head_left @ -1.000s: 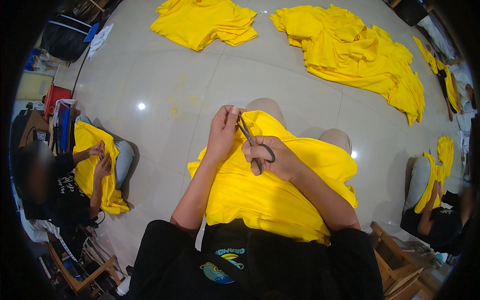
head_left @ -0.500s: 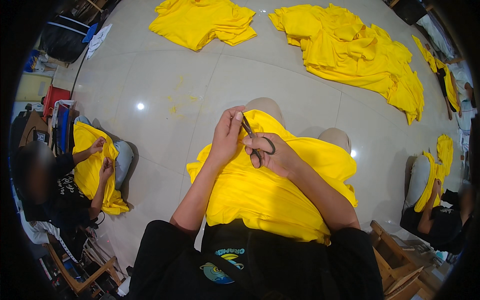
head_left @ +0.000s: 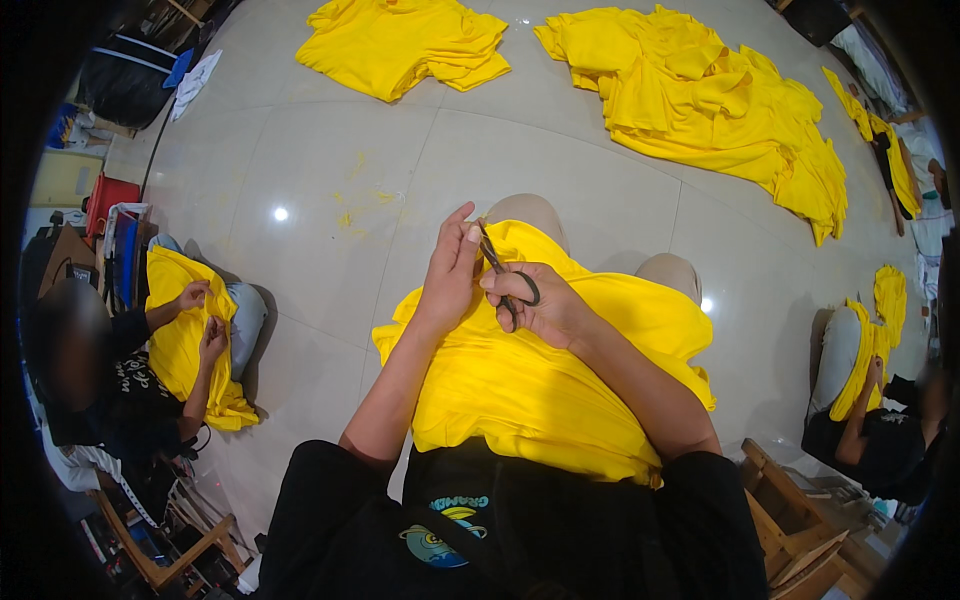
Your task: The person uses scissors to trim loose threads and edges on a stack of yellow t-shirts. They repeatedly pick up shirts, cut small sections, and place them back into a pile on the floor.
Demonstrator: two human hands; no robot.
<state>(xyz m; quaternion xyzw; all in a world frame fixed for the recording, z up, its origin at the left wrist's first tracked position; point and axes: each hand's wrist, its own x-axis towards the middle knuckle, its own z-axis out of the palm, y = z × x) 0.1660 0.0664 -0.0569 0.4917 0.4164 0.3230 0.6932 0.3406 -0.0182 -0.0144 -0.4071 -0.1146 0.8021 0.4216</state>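
Note:
A yellow shirt point(head_left: 540, 395) lies bunched across my lap. My left hand point(head_left: 452, 268) pinches its far edge, the thumb pressed against the cloth and the index finger raised. In my right hand point(head_left: 552, 308) is a pair of dark-handled scissors point(head_left: 490, 250), with my thumb and fingers in the loops. The blades point away from me, and their tips lie beside my left thumb at the shirt's edge. What exactly sits between the blade tips is too small to make out.
Two piles of yellow shirts, one left point(head_left: 400, 50) and a larger one right point(head_left: 700, 100), lie on the tiled floor. Yellow scraps point(head_left: 350, 215) are scattered nearby. Seated people hold yellow cloth at left point(head_left: 185, 340) and right point(head_left: 862, 385). Wooden furniture point(head_left: 790, 510) stands at lower right.
My left index finger has lifted away from the thumb. The scissors' loops have drawn closer together. The shirt on my lap has hardly moved.

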